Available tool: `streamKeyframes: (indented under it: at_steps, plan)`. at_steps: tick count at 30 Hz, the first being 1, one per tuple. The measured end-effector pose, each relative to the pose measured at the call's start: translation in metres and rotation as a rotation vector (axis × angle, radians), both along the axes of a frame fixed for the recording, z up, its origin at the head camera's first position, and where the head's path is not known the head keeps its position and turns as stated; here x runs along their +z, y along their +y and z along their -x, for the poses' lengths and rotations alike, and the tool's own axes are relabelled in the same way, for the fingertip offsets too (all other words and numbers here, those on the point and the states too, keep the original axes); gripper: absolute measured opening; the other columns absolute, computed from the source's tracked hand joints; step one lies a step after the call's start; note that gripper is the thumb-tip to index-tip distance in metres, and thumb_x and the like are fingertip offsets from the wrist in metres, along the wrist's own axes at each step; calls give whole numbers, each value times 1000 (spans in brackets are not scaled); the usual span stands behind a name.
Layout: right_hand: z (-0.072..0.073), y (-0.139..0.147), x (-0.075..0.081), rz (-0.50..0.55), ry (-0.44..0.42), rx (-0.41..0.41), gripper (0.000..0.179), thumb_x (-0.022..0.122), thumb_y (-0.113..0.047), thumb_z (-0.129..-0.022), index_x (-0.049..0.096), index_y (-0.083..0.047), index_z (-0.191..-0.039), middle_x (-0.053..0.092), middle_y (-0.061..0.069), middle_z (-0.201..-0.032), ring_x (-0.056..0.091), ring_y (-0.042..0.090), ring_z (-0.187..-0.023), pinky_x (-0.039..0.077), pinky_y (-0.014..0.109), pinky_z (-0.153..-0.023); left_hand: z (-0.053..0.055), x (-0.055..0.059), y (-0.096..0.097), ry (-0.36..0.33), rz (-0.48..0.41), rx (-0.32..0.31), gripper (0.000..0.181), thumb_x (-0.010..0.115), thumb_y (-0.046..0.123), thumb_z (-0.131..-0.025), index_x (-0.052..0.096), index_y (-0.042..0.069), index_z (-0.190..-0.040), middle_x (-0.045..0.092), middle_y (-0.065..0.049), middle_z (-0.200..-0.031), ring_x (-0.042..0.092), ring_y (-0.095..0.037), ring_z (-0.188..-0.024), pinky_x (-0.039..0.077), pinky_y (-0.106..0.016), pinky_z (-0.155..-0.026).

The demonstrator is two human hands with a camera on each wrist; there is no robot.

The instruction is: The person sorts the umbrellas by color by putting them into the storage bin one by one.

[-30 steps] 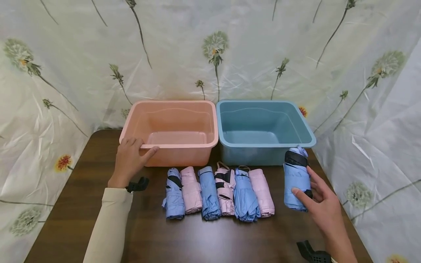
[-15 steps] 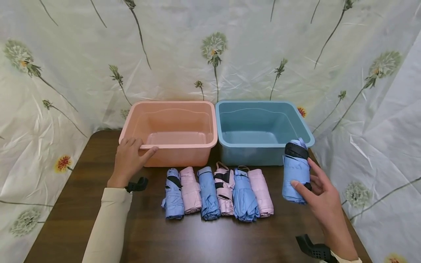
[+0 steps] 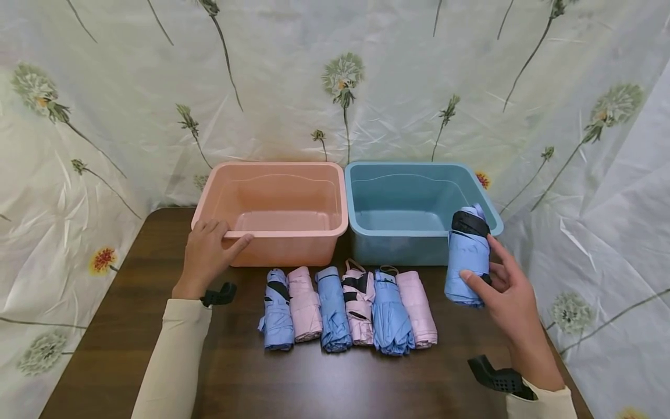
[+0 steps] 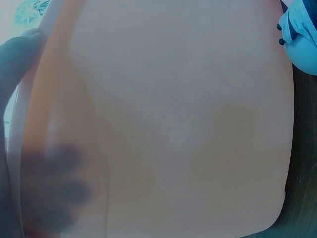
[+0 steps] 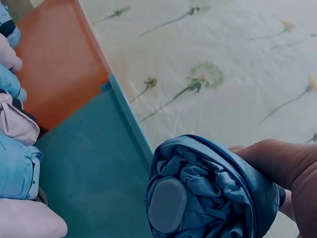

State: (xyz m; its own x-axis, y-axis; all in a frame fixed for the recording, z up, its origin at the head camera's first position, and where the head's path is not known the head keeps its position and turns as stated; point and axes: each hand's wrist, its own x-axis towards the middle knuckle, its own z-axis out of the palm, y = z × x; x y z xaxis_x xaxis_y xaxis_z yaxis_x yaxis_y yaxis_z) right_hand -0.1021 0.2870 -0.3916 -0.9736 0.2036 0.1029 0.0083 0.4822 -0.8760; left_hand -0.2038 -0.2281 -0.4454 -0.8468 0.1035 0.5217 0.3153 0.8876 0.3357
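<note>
My right hand [image 3: 515, 305] grips a folded blue umbrella [image 3: 467, 259] with a black band, held upright at the near right corner of the blue bin [image 3: 424, 234]. The right wrist view shows its gathered cloth end and the grey tip of its handle [image 5: 168, 206]. On the left, my left hand [image 3: 206, 256] holds the near rim of the pink bin [image 3: 282, 234]. Through that bin's wall [image 4: 188, 99], the left wrist view shows the fingers as dark shadows, with the thumb [image 4: 25, 54] at the rim.
Between me and the bins lies a row of folded umbrellas, blue ones [image 3: 333, 308] and pink ones [image 3: 417, 308] alternating, on the dark wooden table [image 3: 293, 387]. A flower-printed sheet [image 3: 272, 81] hangs behind and at both sides.
My right hand has lifted the blue umbrella up and forward, so its top now overlaps the blue bin's rim. The left hand stays on the pink bin.
</note>
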Motion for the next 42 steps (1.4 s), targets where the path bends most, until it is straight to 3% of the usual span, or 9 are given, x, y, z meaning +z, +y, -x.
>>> streamKeyframes:
  at_steps: [10,18,24,31,42]
  plan:
    - [21,-2,10,43,5,53,75,67,-28,-91,24,-38,-151,50,25,-129,61,2,-91,51,19,-70,-1,1,1,-2,-2,9,49,74,46,-79,49,4,-74,42,-7,-70,41,-28,-76,30,-42,-67]
    - [37,-7,17,98,10,99,76,68,-29,-91,23,-37,-151,53,17,-125,61,6,-96,52,20,-72,-1,1,0,13,3,7,50,75,46,-78,49,3,-73,41,-6,-69,40,-28,-74,29,-41,-65]
    - [49,-10,24,113,-20,119,76,67,-35,-90,21,-43,-150,48,19,-133,60,5,-98,51,18,-73,0,1,1,-10,1,11,49,74,48,-79,46,7,-72,42,-6,-70,40,-27,-74,29,-40,-65]
    - [66,-13,30,77,8,141,78,67,-34,-90,20,-39,-152,46,26,-137,61,8,-93,51,18,-71,-2,2,2,-33,-10,14,48,74,47,-80,51,4,-75,43,-6,-71,40,-27,-77,30,-41,-68]
    - [91,-19,38,85,-41,155,78,69,-45,-86,21,-50,-147,45,15,-137,53,26,-114,49,21,-76,-2,2,1,-18,-6,9,49,72,48,-80,49,6,-73,42,-6,-70,40,-27,-74,29,-41,-67]
